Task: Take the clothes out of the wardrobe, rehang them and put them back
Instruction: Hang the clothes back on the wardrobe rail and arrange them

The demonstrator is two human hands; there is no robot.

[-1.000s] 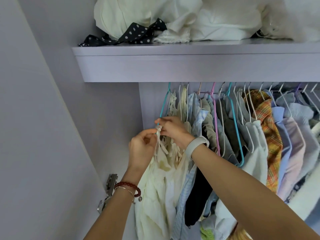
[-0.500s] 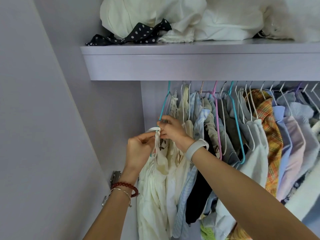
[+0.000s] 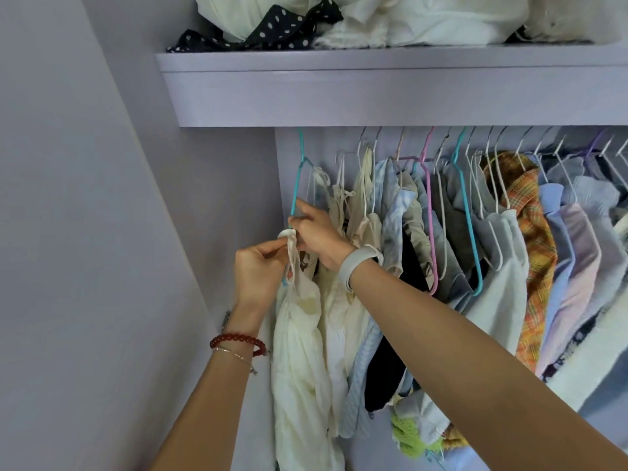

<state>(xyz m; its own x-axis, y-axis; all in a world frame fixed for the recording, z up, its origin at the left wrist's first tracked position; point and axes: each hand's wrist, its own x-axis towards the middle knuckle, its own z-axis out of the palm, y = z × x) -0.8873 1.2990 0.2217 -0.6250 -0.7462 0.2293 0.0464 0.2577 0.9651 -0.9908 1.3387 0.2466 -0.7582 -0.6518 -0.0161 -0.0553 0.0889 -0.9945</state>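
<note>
Head camera: at the left end of the crowded rail, my left hand (image 3: 260, 271) pinches the thin strap of a cream-white cotton camisole (image 3: 299, 341), while my right hand (image 3: 317, 232) grips the strap's knot against the sloping arm of a slim turquoise wire hanger (image 3: 296, 185), likely to stop the garment sliding off. The camisole hangs inside the wardrobe, beside pale shirts and an orange plaid shirt (image 3: 530, 232). Above, a lilac wooden shelf (image 3: 373, 90) carries bundled white linen and a black polka-dot cloth (image 3: 272, 30).
</note>
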